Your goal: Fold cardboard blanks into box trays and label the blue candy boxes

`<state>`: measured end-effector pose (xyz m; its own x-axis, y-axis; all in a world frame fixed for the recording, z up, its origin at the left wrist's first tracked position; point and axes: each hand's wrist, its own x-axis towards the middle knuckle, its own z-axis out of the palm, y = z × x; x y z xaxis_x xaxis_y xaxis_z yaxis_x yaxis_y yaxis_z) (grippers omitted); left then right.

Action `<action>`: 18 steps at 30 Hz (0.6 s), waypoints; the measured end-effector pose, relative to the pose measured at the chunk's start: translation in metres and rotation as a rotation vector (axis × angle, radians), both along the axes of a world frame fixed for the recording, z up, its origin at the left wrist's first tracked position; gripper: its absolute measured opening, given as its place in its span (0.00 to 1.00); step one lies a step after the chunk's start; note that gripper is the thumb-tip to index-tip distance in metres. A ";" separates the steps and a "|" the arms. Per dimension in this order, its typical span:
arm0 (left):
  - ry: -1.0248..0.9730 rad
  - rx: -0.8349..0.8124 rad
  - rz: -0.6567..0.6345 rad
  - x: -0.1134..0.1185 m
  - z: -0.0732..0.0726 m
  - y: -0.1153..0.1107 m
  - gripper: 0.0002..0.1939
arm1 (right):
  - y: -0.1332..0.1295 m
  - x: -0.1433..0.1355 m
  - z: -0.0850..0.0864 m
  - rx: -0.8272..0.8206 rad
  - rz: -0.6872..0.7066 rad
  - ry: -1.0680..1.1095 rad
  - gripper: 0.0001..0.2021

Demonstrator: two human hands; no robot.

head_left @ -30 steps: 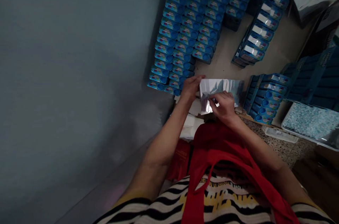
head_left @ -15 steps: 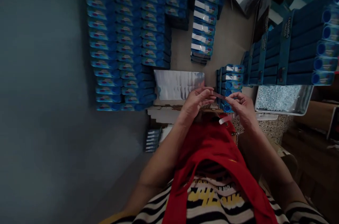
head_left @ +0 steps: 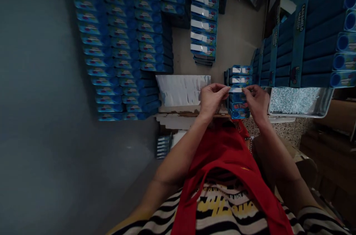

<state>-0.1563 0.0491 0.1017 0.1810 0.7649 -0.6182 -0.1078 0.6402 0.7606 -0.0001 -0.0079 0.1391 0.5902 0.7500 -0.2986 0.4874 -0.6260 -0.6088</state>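
A short whitish strip (head_left: 236, 89) is stretched between my two hands, level with the third box of a small stack of blue boxes (head_left: 239, 97). My left hand (head_left: 213, 98) pinches the strip's left end between thumb and forefinger. At its other end my right hand (head_left: 257, 102) grips with closed fingertips. The two upper boxes of this stack bear similar white strips. Whether the held strip touches the box below I cannot tell. Left of my left hand lies a sheet (head_left: 182, 89) with pale, streaky strips on it.
Rows of blue boxes (head_left: 125, 51) fill the left of the table (head_left: 180, 51). A column of boxes with white strips (head_left: 204, 23) stands behind the sheet. To the right are tall stacked boxes (head_left: 314, 42) and a metal tray (head_left: 328, 105) of small pale pieces.
Both hands have moved right and slightly up, carrying the strip over the small box stack. It was tilted in front of the stack and is now held level. The view has shifted a little.
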 end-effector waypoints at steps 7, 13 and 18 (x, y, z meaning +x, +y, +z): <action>0.039 -0.046 -0.015 -0.001 -0.009 0.002 0.10 | 0.004 0.004 -0.011 -0.039 0.032 -0.040 0.12; -0.139 -0.303 0.009 0.017 -0.046 -0.002 0.12 | 0.009 0.012 -0.018 -0.028 -0.041 -0.003 0.14; -0.068 -0.468 0.152 0.020 -0.060 -0.005 0.13 | 0.006 0.014 -0.008 0.052 -0.148 0.215 0.17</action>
